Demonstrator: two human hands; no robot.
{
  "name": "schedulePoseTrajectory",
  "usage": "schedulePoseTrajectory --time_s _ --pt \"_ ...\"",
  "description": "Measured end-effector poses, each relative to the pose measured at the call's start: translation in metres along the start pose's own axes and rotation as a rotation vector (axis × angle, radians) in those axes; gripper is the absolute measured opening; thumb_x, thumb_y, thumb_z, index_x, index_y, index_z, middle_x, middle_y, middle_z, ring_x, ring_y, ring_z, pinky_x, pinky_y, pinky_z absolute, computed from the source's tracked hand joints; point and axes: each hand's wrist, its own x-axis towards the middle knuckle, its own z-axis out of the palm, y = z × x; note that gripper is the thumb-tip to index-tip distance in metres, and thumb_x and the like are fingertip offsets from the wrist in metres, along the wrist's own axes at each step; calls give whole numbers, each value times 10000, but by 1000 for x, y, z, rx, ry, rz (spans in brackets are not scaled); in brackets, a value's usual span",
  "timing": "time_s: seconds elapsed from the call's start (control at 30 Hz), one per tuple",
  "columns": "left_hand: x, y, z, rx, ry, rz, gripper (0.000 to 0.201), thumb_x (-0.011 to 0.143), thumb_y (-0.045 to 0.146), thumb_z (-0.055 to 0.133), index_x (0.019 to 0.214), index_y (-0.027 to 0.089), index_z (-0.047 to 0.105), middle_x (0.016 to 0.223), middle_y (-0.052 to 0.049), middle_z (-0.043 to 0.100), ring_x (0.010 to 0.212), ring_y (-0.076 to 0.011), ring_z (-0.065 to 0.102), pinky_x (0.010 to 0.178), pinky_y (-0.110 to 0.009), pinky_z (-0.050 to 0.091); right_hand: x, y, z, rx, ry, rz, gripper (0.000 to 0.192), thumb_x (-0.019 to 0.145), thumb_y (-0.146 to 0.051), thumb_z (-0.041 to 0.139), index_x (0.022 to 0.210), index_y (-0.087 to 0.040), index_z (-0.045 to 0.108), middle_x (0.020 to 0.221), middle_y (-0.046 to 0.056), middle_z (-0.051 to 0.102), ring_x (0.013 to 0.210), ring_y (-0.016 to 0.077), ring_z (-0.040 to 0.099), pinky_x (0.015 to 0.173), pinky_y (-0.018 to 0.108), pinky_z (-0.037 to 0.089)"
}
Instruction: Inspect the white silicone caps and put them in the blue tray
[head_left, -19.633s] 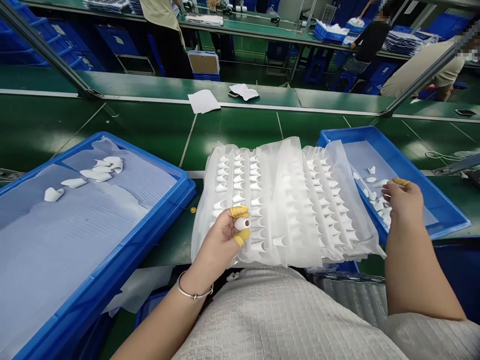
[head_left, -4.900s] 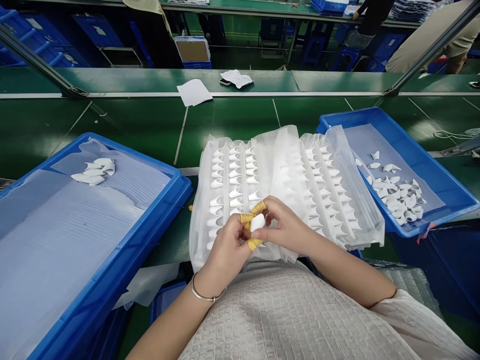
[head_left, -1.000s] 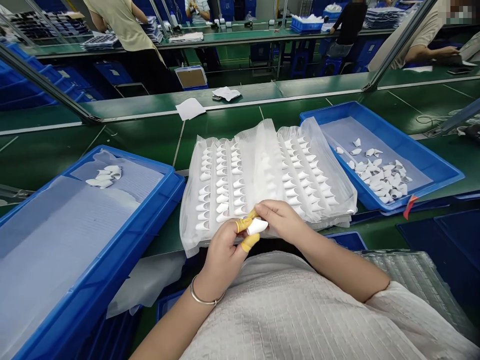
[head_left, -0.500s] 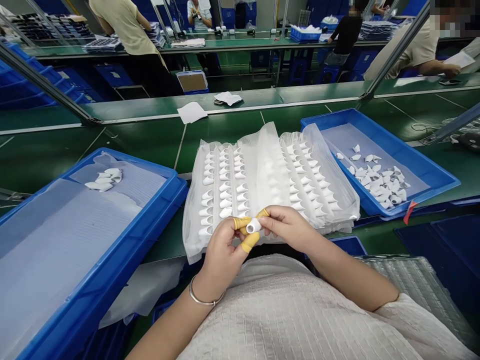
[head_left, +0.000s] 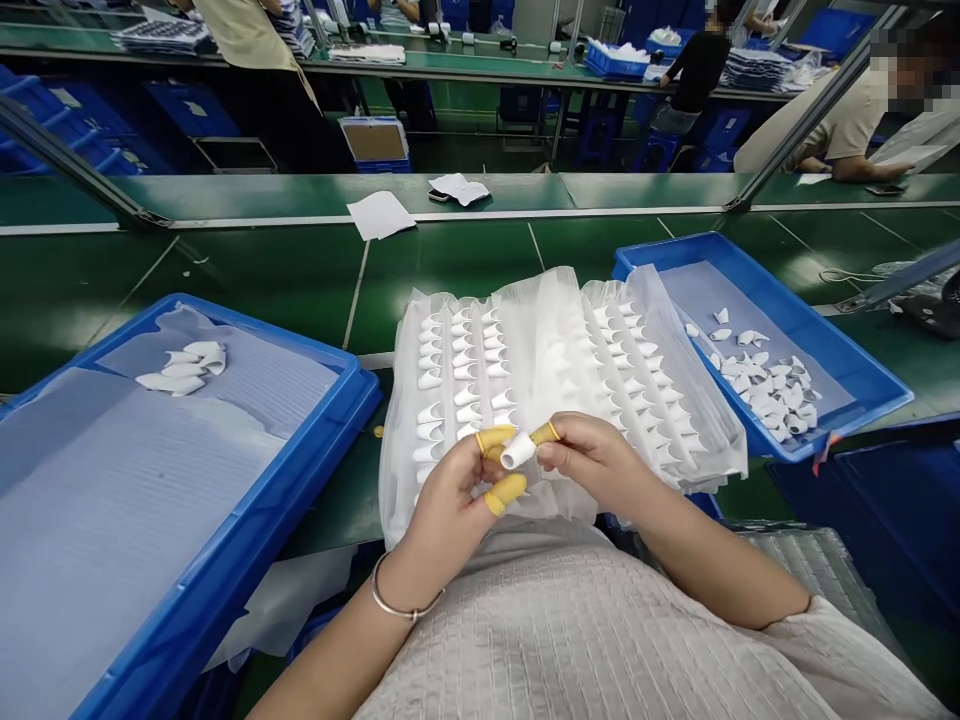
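From my distant seat, I watch one small white cap, which is in the air in front of the body, over the near edge of the packing sheet. The right hand is closed on it, pinching its end between thumb and finger. The left hand is half open: its forefinger is at the cap, its thumb is apart below. The packing sheet bears rows of similar caps. In the right blue tray lies a loose heap of caps; in the left blue tray, a small group of caps lies on a thin liner.
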Motion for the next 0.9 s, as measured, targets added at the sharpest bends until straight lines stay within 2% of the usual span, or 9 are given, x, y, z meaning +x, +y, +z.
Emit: schedulePoseTrajectory --time_s 0.1,0.2,0.27,0.4,0.47,0.6,0.7,0.8,0.9 --pt "4 5 -6 -320 -103 -191 504 739 453 798 1145 226 604 830 -10 637 641 -121 575 625 -269 485 6 2 2 -201 4 -230 241 988 -329 532 795 -208 609 748 25 547 691 160 530 649 297 431" --pt "0 12 -10 -393 -129 -309 456 767 516 756 1039 175 622 699 11 604 553 -90 520 579 -244 447 5 6 8 -286 -8 -365 250 1003 -304 505 789 -208 592 776 45 575 707 169 547 634 302 439" --pt "-6 13 -11 -375 -97 -314 420 749 476 780 987 168 621 685 21 593 550 -83 503 572 -233 441 2 8 14 -277 -5 -376 230 1002 -299 505 813 -205 597 803 50 582 726 170 553 641 302 448" --pt "-21 6 -8 -231 18 -223 369 697 346 814 948 181 599 732 32 587 614 -93 512 586 -224 451 -8 8 27 -126 -7 -188 135 960 -330 578 978 -200 612 840 27 552 760 161 538 678 294 456" --pt "-27 1 -5 -87 56 -165 327 719 313 785 961 184 605 744 27 584 656 -108 527 617 -236 457 -12 6 34 -13 -24 -44 235 904 -369 654 1055 -203 584 829 1 527 730 146 514 655 277 447" --pt "-36 -6 3 210 40 -45 224 781 291 716 960 187 630 854 -15 625 776 -155 586 706 -290 477 -18 4 43 35 -16 112 380 778 -447 778 960 -207 546 770 -39 504 659 118 459 562 233 374" --pt "-40 -7 7 260 27 -32 153 787 281 702 883 184 633 803 -6 606 745 -153 570 687 -291 469 -18 6 44 93 -10 109 359 869 -519 657 811 -196 512 684 -48 474 611 108 448 537 228 351" --pt "-42 -7 9 164 -12 -70 188 788 281 701 939 184 646 793 1 603 706 -137 549 663 -278 466 -15 9 41 197 -52 143 444 933 -597 508 754 -191 503 610 -43 490 541 104 467 506 231 364" --pt "-42 -7 9 120 -32 -91 200 786 266 699 965 186 657 795 3 602 701 -131 538 656 -270 457 -12 14 39 250 -41 206 490 920 -642 487 736 -188 512 551 -48 491 467 95 445 464 230 344"
